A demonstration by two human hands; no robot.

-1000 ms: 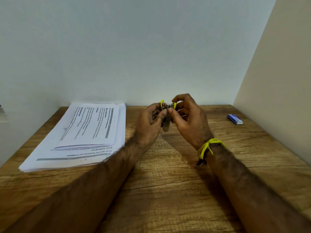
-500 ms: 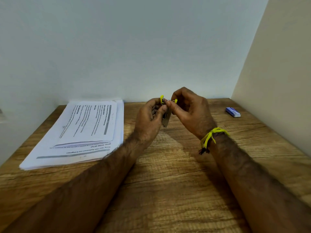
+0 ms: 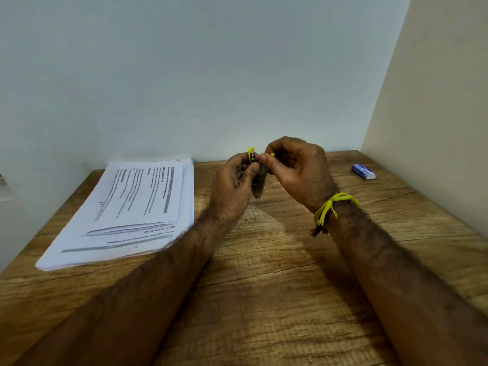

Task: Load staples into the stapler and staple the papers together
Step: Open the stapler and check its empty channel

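Filling most of the lower view, wooden bench (image 3: 264, 299) with visible grain, set in a corner of pale walls. Both forearms reach in from the bottom edge toward bench centre.

Stack of printed papers (image 3: 126, 212) lies flat on the left side of the bench, far edge near the back wall, top sheets slightly fanned and skewed, text upside down to the camera. Left forearm covers the stack's near right corner in view.

Left hand (image 3: 232, 186) and right hand (image 3: 301, 173) are raised above the bench near its back centre, close together, fingertips nearly touching. Both are closed around the stapler (image 3: 260, 180), a small grey metal body held roughly upright between them, lower end pointing down toward the bench, clear of the surface. Left hand wraps its left side; right hand pinches at the top with thumb and forefinger. Yellow plastic parts stick up at the top between the fingers. Cannot tell if staples are in the hand or loaded; too small and blurred.

Yellow thread band (image 3: 332, 207) tied around the right wrist, dark tassel hanging.

Small blue staple box (image 3: 363, 171) sits on the far right of the bench, near the side wall, well apart from the hands.
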